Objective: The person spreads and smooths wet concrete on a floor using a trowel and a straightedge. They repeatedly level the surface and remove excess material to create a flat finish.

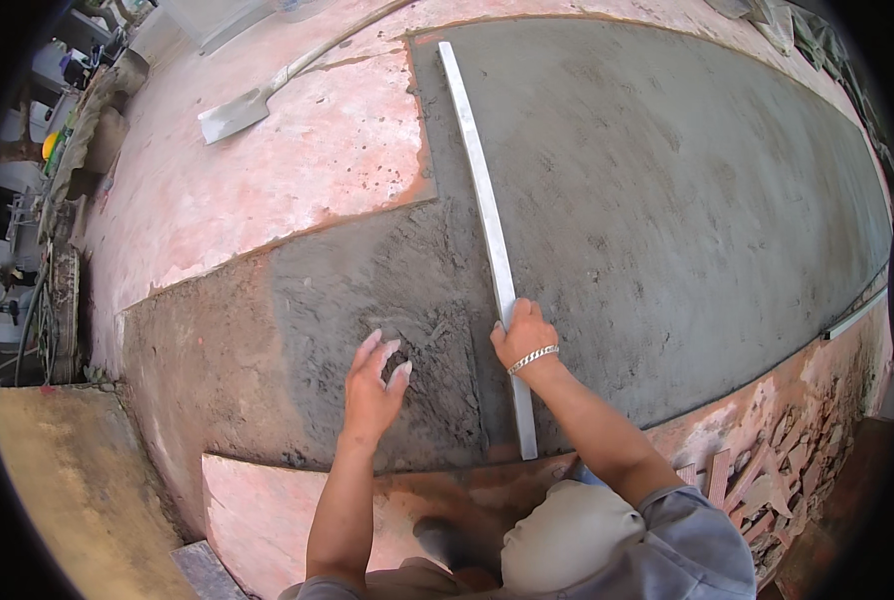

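A long pale metal straightedge bar runs from far to near, lying on grey wet mortar. My right hand, with a chain bracelet at its wrist, grips the bar near its close end. Smooth mortar spreads to the right of the bar. My left hand hovers over rough, lumpy mortar left of the bar. Its fingers are curled but apart, with bits of mortar on the tips and nothing held.
A shovel rests on the pinkish floor at the far left. Broken tile pieces are heaped at the near right. Another metal bar lies along the right edge. A yellowish slab is at the near left.
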